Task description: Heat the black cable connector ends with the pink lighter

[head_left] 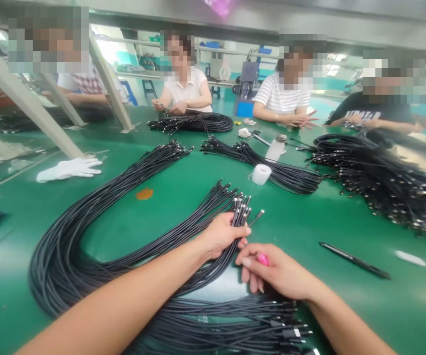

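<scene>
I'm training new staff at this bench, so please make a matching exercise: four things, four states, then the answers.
Things:
1. left hand
2. right hand
3. white glove
4. white tape roll

States:
A. lying by the left edge of the green workbench
B. holding a small pink object
C. beside a black cable bundle
D. gripping black cables near their connectors

Pairs: 1-D, 2-B, 3-A, 4-C

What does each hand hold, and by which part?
Left hand: black cable bundle, just below the connectors. Right hand: small pink object, by its middle.
</scene>
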Motion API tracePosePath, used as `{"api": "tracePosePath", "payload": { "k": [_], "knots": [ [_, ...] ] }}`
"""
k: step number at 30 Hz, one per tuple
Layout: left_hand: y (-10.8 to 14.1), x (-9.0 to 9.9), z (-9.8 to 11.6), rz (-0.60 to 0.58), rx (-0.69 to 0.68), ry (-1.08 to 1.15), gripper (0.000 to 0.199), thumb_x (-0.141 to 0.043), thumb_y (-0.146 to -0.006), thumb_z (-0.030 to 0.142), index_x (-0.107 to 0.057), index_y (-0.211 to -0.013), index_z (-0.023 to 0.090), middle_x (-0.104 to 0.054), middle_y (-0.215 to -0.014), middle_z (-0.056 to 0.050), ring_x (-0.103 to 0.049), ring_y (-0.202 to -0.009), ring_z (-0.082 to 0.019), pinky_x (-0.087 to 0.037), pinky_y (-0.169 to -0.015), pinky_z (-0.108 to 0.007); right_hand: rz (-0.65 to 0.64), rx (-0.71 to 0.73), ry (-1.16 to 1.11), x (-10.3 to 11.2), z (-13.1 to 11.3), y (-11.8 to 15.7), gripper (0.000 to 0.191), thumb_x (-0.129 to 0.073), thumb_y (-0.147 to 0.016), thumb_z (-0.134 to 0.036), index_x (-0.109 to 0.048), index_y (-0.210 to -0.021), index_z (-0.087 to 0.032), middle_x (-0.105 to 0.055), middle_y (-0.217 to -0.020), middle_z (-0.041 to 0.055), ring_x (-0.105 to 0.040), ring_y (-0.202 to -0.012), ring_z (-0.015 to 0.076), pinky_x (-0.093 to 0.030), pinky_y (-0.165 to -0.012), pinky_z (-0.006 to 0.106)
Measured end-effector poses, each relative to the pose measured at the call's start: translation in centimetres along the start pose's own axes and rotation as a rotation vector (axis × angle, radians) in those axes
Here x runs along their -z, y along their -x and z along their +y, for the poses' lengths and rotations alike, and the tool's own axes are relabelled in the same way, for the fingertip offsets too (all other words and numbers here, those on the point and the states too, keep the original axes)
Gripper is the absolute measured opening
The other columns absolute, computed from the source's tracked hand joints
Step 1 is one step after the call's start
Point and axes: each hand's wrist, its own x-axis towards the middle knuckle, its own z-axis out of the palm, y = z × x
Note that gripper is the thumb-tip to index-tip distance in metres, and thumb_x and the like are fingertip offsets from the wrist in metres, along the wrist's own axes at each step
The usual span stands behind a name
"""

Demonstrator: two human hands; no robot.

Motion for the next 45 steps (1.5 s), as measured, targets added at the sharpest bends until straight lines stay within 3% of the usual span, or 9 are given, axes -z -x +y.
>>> {"api": "tracePosePath", "payload": {
  "k": [6, 10, 13, 15, 21, 25, 32, 40, 45],
  "knots": [
    [0.0, 0.0, -0.2, 0.026, -0.051, -0.046, 0.021, -0.072, -0.07, 0.011, -0.051, -0.07, 0.015, -0.055, -0.051, 0.005, -0.053, -0.042, -0.008, -0.042, -0.042, -0.017, 0.005, -0.011, -0.056, 2.3, 0.1, -1.0, 0.034, -0.061, -0.089, -0.047, -0.063, -0.093, -0.013, -0.068, -0.072, 0.0048, -0.056, -0.051, 0.0091, -0.039, -0.044, 0.019],
    [-0.1, -0.1, -0.5, -0.01, -0.035, -0.056, 0.026, -0.075, -0.069, 0.014, -0.049, -0.07, 0.016, -0.056, -0.053, 0.003, -0.055, -0.043, -0.009, -0.044, -0.041, -0.018, 0.343, 0.086, -0.33, 4.1, 1.4, -1.5, 0.031, -0.069, -0.084, -0.043, -0.063, -0.094, -0.015, -0.058, -0.06, -0.0029, -0.033, -0.038, 0.0027, -0.019, -0.036, 0.016],
    [0.0, -0.4, -0.6, -0.052, -0.02, -0.041, 0.032, -0.079, -0.067, 0.019, -0.047, -0.071, 0.017, -0.056, -0.052, 0.004, -0.057, -0.045, -0.01, -0.047, -0.043, -0.02, 0.515, 0.177, -0.448, 4.8, 2.0, -1.6, 0.039, -0.076, -0.079, -0.039, -0.061, -0.108, -0.019, -0.059, -0.068, -0.0034, -0.031, -0.039, 0.0022, -0.016, -0.035, 0.016],
    [0.2, -0.5, -0.6, -0.098, -0.002, -0.044, 0.035, -0.081, -0.067, 0.022, -0.047, -0.072, 0.017, -0.058, -0.053, 0.002, -0.059, -0.046, -0.011, -0.049, -0.045, -0.021, 0.514, 0.221, -0.452, 5.1, 2.2, -1.4, 0.041, -0.077, -0.078, -0.038, -0.061, -0.111, -0.02, -0.061, -0.074, -0.0014, -0.033, -0.041, 0.0022, -0.017, -0.036, 0.017],
    [0.7, -0.9, -0.3, -0.193, 0.053, -0.045, 0.038, -0.084, -0.065, 0.034, -0.053, -0.072, 0.014, -0.064, -0.061, -0.002, -0.065, -0.056, -0.014, -0.054, -0.057, -0.027, 0.433, 0.209, -0.406, 4.9, 2.0, -1.1, 0.032, -0.076, -0.078, -0.042, -0.062, -0.094, -0.018, -0.06, -0.072, 0.0, -0.034, -0.041, 0.0037, -0.018, -0.036, 0.019],
    [0.5, -0.9, -0.4, -0.17, 0.005, -0.059, 0.037, -0.084, -0.065, 0.037, -0.06, -0.075, 0.011, -0.068, -0.07, -0.005, -0.065, -0.065, -0.014, -0.053, -0.068, -0.028, 0.372, 0.225, -0.332, 4.3, 1.9, -1.1, 0.029, -0.074, -0.079, -0.043, -0.062, -0.085, -0.017, -0.056, -0.062, -0.0021, -0.036, -0.043, 0.0052, -0.023, -0.039, 0.02],
    [0.7, -1.0, 0.1, -0.074, -0.184, -0.302, 0.029, -0.082, -0.067, 0.03, -0.059, -0.072, 0.014, -0.062, -0.067, 0.001, -0.057, -0.062, -0.01, -0.044, -0.06, -0.02, 0.337, 0.229, -0.359, 3.8, 1.7, -0.9, 0.028, -0.076, -0.077, -0.04, -0.062, -0.081, -0.017, -0.053, -0.055, -0.0038, -0.036, -0.044, 0.006, -0.023, -0.04, 0.02],
    [0.9, -1.1, 0.8, -0.182, -0.067, -0.166, 0.036, -0.079, -0.072, 0.036, -0.049, -0.077, 0.016, -0.07, -0.061, -0.005, -0.067, -0.055, -0.016, -0.053, -0.057, -0.026, 0.448, 0.226, -0.564, 4.6, 1.8, -1.1, 0.033, -0.082, -0.069, -0.039, -0.059, -0.08, -0.017, -0.048, -0.058, -0.0059, -0.032, -0.042, 0.0043, -0.018, -0.038, 0.019],
    [0.8, -0.8, 0.5, -0.104, -0.002, -0.162, 0.032, -0.075, -0.077, 0.031, -0.046, -0.078, 0.016, -0.072, -0.061, -0.008, -0.068, -0.052, -0.016, -0.046, -0.047, -0.018, 0.568, 0.227, -0.596, 5.6, 1.8, -1.3, 0.03, -0.075, -0.077, -0.04, -0.056, -0.085, -0.019, -0.048, -0.057, -0.0067, -0.031, -0.041, 0.0045, -0.019, -0.037, 0.019]
  ]
}}
